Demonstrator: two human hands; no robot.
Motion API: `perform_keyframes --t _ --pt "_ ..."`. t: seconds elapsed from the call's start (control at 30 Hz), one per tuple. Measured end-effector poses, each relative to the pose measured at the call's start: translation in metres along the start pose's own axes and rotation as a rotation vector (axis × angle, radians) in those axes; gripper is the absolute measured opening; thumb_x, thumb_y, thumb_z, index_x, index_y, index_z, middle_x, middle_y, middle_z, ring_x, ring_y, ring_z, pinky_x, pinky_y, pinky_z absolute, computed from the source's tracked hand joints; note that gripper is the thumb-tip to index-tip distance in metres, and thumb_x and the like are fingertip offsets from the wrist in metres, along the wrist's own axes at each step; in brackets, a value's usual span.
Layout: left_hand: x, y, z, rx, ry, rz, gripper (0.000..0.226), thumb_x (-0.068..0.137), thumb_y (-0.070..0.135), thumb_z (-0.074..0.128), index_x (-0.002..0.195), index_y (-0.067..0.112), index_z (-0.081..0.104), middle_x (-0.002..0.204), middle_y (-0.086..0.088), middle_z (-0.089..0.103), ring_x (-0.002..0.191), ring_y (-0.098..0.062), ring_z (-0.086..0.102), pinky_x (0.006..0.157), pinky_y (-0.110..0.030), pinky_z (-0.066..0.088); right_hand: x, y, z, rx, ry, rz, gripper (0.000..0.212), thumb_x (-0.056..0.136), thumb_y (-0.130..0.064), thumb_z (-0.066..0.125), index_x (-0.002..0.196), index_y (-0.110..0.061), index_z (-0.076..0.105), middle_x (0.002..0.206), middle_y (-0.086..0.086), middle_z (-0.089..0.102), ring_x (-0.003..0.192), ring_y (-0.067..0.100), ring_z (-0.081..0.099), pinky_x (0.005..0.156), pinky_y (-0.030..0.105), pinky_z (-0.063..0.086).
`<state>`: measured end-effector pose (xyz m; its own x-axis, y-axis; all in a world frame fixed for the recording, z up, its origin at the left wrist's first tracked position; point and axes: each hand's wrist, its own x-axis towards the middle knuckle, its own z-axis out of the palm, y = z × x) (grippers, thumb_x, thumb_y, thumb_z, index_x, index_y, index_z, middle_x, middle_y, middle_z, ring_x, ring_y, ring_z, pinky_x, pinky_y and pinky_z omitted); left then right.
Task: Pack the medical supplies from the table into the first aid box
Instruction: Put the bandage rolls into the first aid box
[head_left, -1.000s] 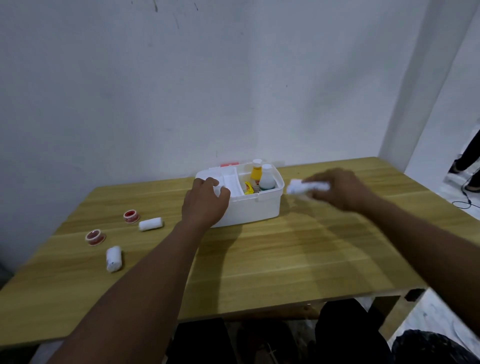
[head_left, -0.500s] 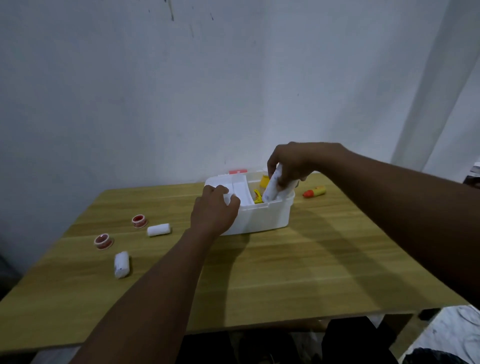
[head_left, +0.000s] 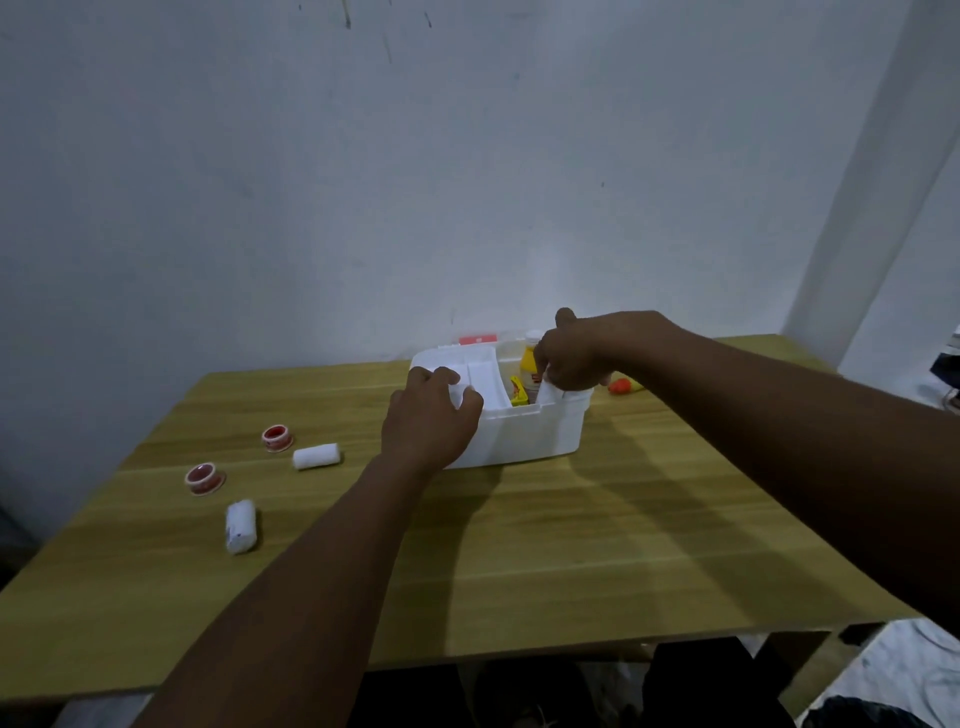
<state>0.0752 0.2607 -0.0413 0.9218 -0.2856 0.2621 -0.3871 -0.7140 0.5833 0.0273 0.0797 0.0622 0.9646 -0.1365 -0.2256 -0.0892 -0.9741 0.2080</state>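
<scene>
The white first aid box (head_left: 524, 434) stands open at the back of the wooden table (head_left: 571, 545). My left hand (head_left: 428, 415) grips the box's near left rim. My right hand (head_left: 571, 358) reaches into the right compartment, closed on a white bandage roll (head_left: 549, 391) that is mostly sunk inside. A yellow bottle (head_left: 529, 362) and a small yellow packet (head_left: 518, 391) sit in the box. On the table's left lie two white bandage rolls (head_left: 316, 456) (head_left: 241, 526) and two red tape rolls (head_left: 277, 437) (head_left: 203, 478).
An orange and yellow tube (head_left: 622, 385) lies on the table just right of the box. A red lid edge (head_left: 478, 339) shows behind the box against the wall. The table's front edge is close to me, with dark legs below.
My right hand carried the white bandage roll from the table's right side to the box and lowered it into the right compartment. My left hand stayed on the box's rim.
</scene>
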Motion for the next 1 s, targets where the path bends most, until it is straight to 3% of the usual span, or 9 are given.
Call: perform_keyframes --t 0.1,0.23,0.3,0.43,0.63,0.77,0.9,1.0 --pt "-0.001 0.0 0.001 -0.001 0.008 0.006 0.049 0.094 0.046 0.048 0.135 0.022 0.057 0.146 -0.007 0.048 0.124 -0.034 0.052 0.097 -0.044 0.046 -0.003 -0.002 0.002 0.014 0.095 -0.089 0.033 0.091 -0.025 0.064 0.122 -0.013 0.06 0.124 0.011 0.051 0.099 0.028 0.065 0.085 0.042 0.058" --pt "0.001 -0.001 0.001 -0.005 0.004 0.006 0.049 0.093 0.047 0.048 0.135 0.022 0.056 0.146 -0.006 0.048 0.123 -0.032 0.053 0.097 -0.045 0.048 -0.001 -0.004 0.003 0.093 0.095 -0.121 0.021 0.08 -0.022 0.078 0.1 -0.019 0.072 0.108 0.007 0.068 0.092 0.027 0.069 0.075 0.036 0.06" --pt "0.0 -0.002 0.0 -0.015 0.003 0.007 0.049 0.093 0.046 0.049 0.135 0.022 0.056 0.146 -0.005 0.048 0.123 -0.032 0.053 0.097 -0.044 0.048 -0.001 -0.003 0.002 0.171 0.056 -0.096 0.019 0.081 -0.022 0.077 0.1 -0.021 0.075 0.112 0.006 0.068 0.086 0.028 0.072 0.068 0.034 0.061" --pt "0.0 -0.001 0.001 -0.02 0.011 0.008 0.048 0.093 0.045 0.05 0.135 0.022 0.057 0.145 -0.005 0.049 0.124 -0.032 0.053 0.096 -0.042 0.047 -0.005 0.006 -0.011 0.29 -0.046 -0.087 0.039 0.084 -0.016 0.076 0.121 -0.019 0.068 0.122 0.008 0.065 0.084 0.026 0.072 0.066 0.034 0.063" --pt "0.0 0.0 0.001 -0.017 0.018 -0.002 0.047 0.093 0.045 0.049 0.133 0.022 0.057 0.145 -0.005 0.049 0.124 -0.031 0.053 0.097 -0.041 0.045 -0.003 0.006 -0.009 0.203 0.002 -0.086 0.03 0.077 -0.012 0.081 0.106 -0.02 0.076 0.102 0.008 0.072 0.073 0.022 0.073 0.049 0.022 0.051" --pt "0.0 0.0 0.001 -0.017 0.015 -0.004 0.047 0.093 0.045 0.049 0.134 0.022 0.057 0.145 -0.005 0.049 0.124 -0.032 0.053 0.098 -0.043 0.047 -0.004 0.009 -0.004 0.241 0.011 -0.087 0.031 0.076 -0.011 0.081 0.106 -0.019 0.075 0.097 0.006 0.07 0.07 0.021 0.072 0.051 0.022 0.05" --pt "0.002 0.0 0.003 -0.007 0.02 -0.012 0.048 0.092 0.047 0.049 0.133 0.023 0.058 0.144 -0.004 0.05 0.124 -0.031 0.054 0.097 -0.042 0.047 -0.012 0.025 -0.017 0.492 -0.037 -0.087 0.037 0.082 -0.002 0.073 0.117 -0.014 0.069 0.107 0.01 0.07 0.078 0.021 0.07 0.06 0.029 0.058" --pt "0.002 0.001 0.004 -0.007 0.062 -0.022 0.047 0.092 0.046 0.049 0.131 0.023 0.059 0.142 -0.003 0.053 0.12 -0.029 0.056 0.094 -0.041 0.048 -0.01 0.046 -0.015 0.687 0.203 -0.014 0.022 0.086 -0.003 0.061 0.103 -0.011 0.073 0.095 0.014 0.074 0.076 0.025 0.073 0.056 0.03 0.057"
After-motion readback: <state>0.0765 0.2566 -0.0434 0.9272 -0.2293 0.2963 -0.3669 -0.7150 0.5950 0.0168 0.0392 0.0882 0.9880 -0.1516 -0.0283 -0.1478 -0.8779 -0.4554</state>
